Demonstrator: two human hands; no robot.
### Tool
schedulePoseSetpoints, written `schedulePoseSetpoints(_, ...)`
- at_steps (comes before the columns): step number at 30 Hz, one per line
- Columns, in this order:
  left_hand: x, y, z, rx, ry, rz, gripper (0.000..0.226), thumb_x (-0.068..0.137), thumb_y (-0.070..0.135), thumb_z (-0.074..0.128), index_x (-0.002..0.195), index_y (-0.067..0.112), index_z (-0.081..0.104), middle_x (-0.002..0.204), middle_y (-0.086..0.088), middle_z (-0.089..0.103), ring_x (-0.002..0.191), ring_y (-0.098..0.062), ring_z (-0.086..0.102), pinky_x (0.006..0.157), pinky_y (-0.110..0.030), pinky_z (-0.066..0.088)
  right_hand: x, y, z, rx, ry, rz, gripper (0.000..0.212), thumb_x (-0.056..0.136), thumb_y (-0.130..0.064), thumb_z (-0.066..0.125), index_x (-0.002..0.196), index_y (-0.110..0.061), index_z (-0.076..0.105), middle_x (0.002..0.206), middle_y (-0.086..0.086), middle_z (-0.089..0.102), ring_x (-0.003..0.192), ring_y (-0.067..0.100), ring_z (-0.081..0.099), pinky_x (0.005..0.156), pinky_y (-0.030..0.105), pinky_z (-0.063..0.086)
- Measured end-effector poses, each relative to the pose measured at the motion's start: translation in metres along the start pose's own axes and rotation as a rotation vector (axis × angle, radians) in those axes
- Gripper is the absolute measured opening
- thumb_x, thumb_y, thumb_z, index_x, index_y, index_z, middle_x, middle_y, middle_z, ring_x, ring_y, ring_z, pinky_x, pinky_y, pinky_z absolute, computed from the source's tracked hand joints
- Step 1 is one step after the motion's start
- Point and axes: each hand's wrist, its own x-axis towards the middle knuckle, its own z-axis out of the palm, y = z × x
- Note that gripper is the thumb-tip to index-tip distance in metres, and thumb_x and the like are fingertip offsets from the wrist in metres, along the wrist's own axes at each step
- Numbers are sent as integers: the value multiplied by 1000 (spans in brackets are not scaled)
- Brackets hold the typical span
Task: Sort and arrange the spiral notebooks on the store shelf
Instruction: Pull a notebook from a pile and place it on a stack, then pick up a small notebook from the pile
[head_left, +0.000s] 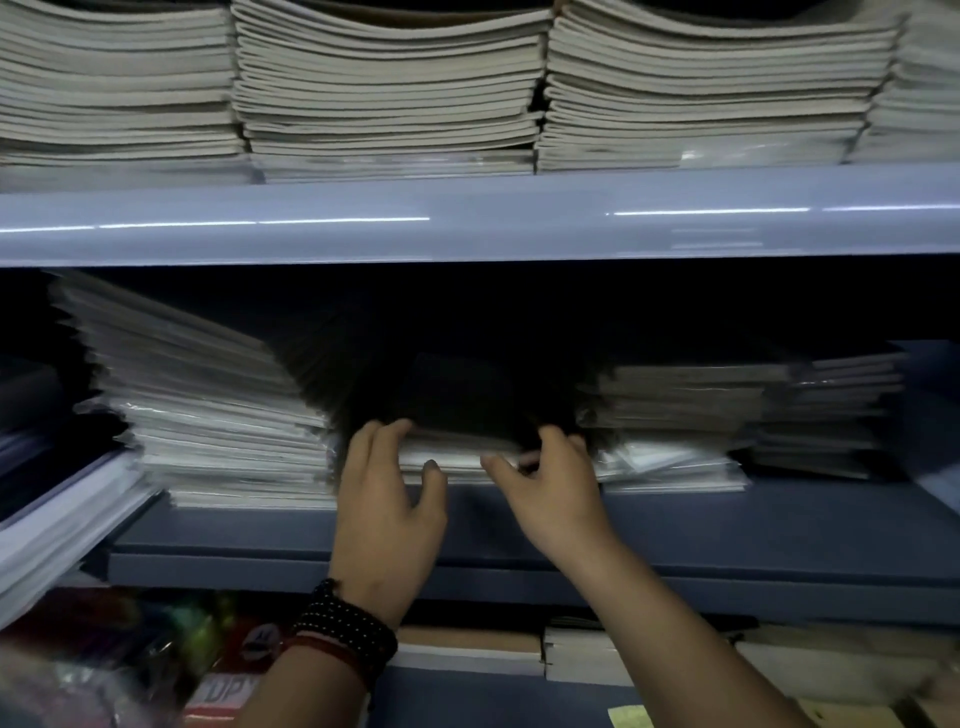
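Note:
A low stack of dark-covered notebooks (462, 400) lies in the middle of the blue-grey middle shelf (727, 525). My left hand (389, 499) grips its left front corner, fingers curled over the top cover and thumb against the white page edges. At the stack's right front corner my right hand (545, 483) holds it, fingers on the cover and thumb under the pages. A tall leaning pile of white notebooks (208, 415) stands just to the left. Lower grey piles (685, 415) sit to the right. The back of the shelf is dark.
The upper shelf board (467, 218) carries several tall stacks of pale notebooks (389, 93). Loose white paper (57, 525) juts out at the far left. Below lie colourful packets (156, 660) and flat notebooks (519, 654).

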Motion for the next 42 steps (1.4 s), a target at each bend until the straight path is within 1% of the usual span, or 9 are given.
schedulePoseSetpoints(4,-3,21,9,-125,-9,134,34,92,9,64,118,30,60,117,14,59,109,6,52,94,2,31,-17,9,-33,108,-49,-148,36,91,-36,70,124,-24,60,116,-12,52,87,-1,63,74,15,52)
schedulePoseSetpoints(9,-9,47,46,-205,-112,244,27,92,11,66,112,29,67,109,21,62,109,3,57,93,-6,39,-26,41,-83,-21,204,-258,11,94,-21,67,105,-22,68,97,-15,53,78,5,61,71,13,49)
schedulePoseSetpoints(14,-11,64,86,-250,-229,285,20,94,21,67,113,28,67,109,20,61,108,1,56,94,-11,42,-22,69,-109,-212,289,-222,14,95,-34,63,106,-26,66,102,-16,49,86,-2,57,71,10,45)
schedulePoseSetpoints(19,-11,71,112,-263,-180,244,16,95,24,65,111,24,69,99,14,60,98,-8,58,89,-27,50,-11,77,-117,-272,267,-177,26,94,-48,57,103,-26,67,97,-11,49,88,10,56,79,31,52)
schedulePoseSetpoints(25,-6,70,119,-271,-294,97,22,91,39,63,108,26,61,100,11,54,105,-14,52,94,-36,47,-2,67,-126,-484,209,-133,34,85,-54,62,100,-24,69,87,-5,53,94,17,45,95,35,40)
schedulePoseSetpoints(29,-6,71,118,-318,-310,10,26,88,37,69,110,32,56,105,11,51,109,-10,50,93,-29,42,-1,60,-124,-639,238,-167,34,86,-58,62,95,-25,66,83,-6,48,90,20,47,92,37,33)
schedulePoseSetpoints(34,-6,74,117,-347,-308,-1,31,86,36,70,115,33,58,112,10,54,106,1,47,89,-20,38,0,50,-123,-746,300,-227,31,91,-45,61,111,-24,73,93,2,68,93,25,60,89,42,36)
schedulePoseSetpoints(38,-8,77,113,-424,-304,-33,18,94,29,62,105,42,56,108,16,52,103,11,48,81,-8,36,1,58,-131,-802,301,-317,18,78,-35,70,92,-27,78,72,-1,65,67,23,61,70,37,43)
schedulePoseSetpoints(42,-7,78,110,-530,-329,-102,17,101,22,49,91,31,60,102,5,55,95,8,49,78,-13,35,-9,71,-143,-604,298,-483,13,74,-30,67,83,-23,74,82,-9,59,73,15,55,70,35,43)
